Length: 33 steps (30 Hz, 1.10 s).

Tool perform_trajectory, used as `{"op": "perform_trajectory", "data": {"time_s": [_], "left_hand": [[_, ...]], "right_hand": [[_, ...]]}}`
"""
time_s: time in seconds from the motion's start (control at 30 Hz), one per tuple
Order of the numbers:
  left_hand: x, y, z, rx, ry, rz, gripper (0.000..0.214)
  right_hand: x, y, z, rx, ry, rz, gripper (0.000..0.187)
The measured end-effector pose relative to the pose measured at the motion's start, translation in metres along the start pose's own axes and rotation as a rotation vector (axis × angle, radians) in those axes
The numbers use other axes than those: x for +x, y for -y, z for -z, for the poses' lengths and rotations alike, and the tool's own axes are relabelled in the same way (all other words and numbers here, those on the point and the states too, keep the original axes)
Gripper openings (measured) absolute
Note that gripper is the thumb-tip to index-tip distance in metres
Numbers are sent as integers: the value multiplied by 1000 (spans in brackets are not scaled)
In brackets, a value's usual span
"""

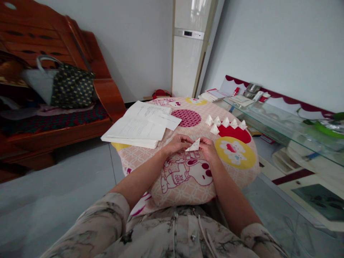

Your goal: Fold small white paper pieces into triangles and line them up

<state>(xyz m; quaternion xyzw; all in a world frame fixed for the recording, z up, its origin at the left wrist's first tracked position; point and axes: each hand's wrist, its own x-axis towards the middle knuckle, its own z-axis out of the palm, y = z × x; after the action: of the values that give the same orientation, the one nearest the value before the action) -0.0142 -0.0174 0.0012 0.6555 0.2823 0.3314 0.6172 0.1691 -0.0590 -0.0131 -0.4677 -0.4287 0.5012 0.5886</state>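
Observation:
A small white folded paper triangle [194, 144] is pinched between both my hands above a round table [242, 172] covered with a pink cartoon-print cloth. My left hand [176, 142] grips its left side with curled fingers. My right hand [207, 147] grips its right side. Several finished folded paper triangles [225, 123] lie in a cluster on the cloth beyond my right hand. A stack of white paper sheets [139, 127] lies on the table's left part, beyond my left hand.
A wooden bench [67, 118] with a dark patterned bag [71, 86] stands at left. A glass-topped cabinet [282, 122] with books and cups runs along the right. A tall white air conditioner [188, 50] stands against the far wall.

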Motion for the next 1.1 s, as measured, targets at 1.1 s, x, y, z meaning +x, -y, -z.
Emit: {"op": "perform_trajectory", "data": {"time_s": [1.1], "left_hand": [[11,15,-5,226,-170,-76,10]], "right_hand": [[0,-8,-3,-375,-170,198,16]]}}
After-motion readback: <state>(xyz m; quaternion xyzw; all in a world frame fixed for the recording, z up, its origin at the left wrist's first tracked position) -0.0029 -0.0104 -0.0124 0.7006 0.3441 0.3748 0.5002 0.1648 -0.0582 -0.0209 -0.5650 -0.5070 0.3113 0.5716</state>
